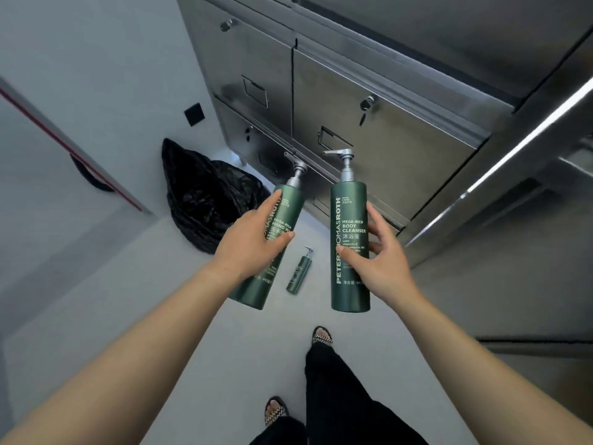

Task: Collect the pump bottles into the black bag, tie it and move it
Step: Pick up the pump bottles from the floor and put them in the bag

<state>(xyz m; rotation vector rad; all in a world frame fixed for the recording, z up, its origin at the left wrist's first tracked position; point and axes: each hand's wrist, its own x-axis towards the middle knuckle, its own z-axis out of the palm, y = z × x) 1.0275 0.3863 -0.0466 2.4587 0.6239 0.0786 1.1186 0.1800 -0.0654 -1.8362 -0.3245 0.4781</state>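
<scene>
We look straight down from a standing person's head at two bare arms reaching forward over a pale grey floor (160,300).

The left hand (253,239) has its grip closed round the middle of a dark green hand-wash bottle (288,203). That bottle's long axis is tilted, base at 7 o'clock and silver pump at 1 o'clock. The right hand (378,261) holds a matching body-cleanser bottle (348,213), thumb across the front and fingers round the far side. Its axis runs from base at 6 o'clock to pump at 12 o'clock. Both bottles are in the air, apart from each other.

The black bag (205,200) sits crumpled on the floor at 10 o'clock from the left hand, just past that hand's fingertips in the picture. It is well apart from the right hand, so we judge the left bottle goes in first, base leading, toward 10 o'clock. The bag's inside is dark, and we cannot tell what it holds, nor plainly where its mouth lies.

A third bottle (299,273) is on the floor between the two held ones, pump toward 12 o'clock. We cannot tell if it stands or lies.

A metal cabinet (369,107) with locked drawers fills the view from 12 to 2 o'clock.
</scene>
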